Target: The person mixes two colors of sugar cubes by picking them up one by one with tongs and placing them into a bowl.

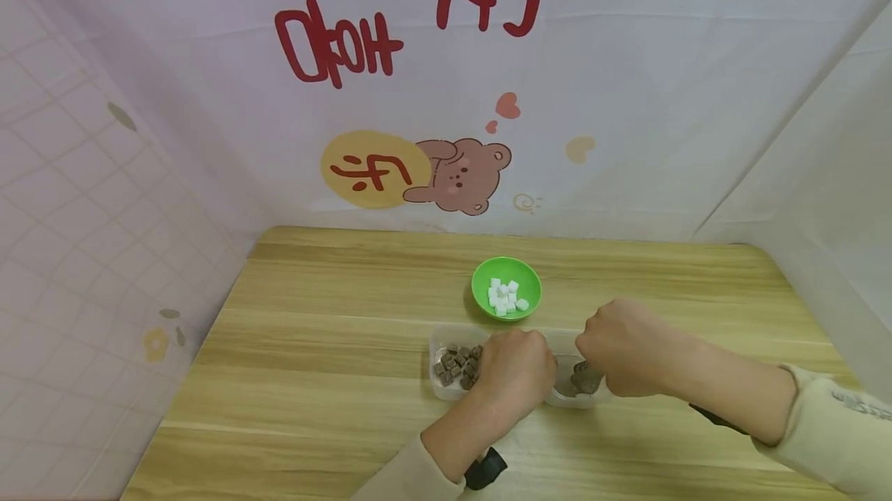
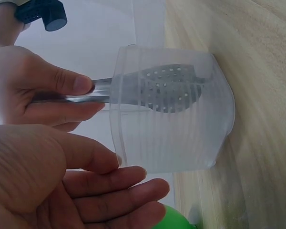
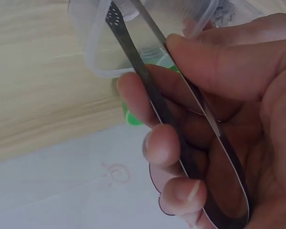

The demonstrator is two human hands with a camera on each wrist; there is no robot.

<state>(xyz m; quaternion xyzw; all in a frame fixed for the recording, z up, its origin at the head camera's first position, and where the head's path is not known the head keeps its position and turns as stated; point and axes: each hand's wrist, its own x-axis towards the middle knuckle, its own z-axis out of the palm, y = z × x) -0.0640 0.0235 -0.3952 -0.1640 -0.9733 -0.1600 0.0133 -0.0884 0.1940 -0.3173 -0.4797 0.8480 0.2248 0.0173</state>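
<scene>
My right hand [image 1: 627, 346] grips metal tongs [image 3: 162, 107], fingers on one arm and thumb on the other. The perforated ends of the tongs reach down into a clear plastic container [image 2: 164, 148], their tips near its bottom. At the rim of that container, my left hand [image 1: 519, 369] pinches the edge between thumb and fingers. Just left of it stands a second clear container [image 1: 437, 389] with several brown cubes [image 1: 456, 365], partly hidden behind my left hand in the head view.
Behind the containers stands a green bowl [image 1: 506, 265] with several white cubes [image 1: 503, 296]. All of these rest on a wood-grain table [image 1: 313, 346]. A white printed cloth [image 1: 627, 98] hangs along the table's back edge, with more cloth at both sides.
</scene>
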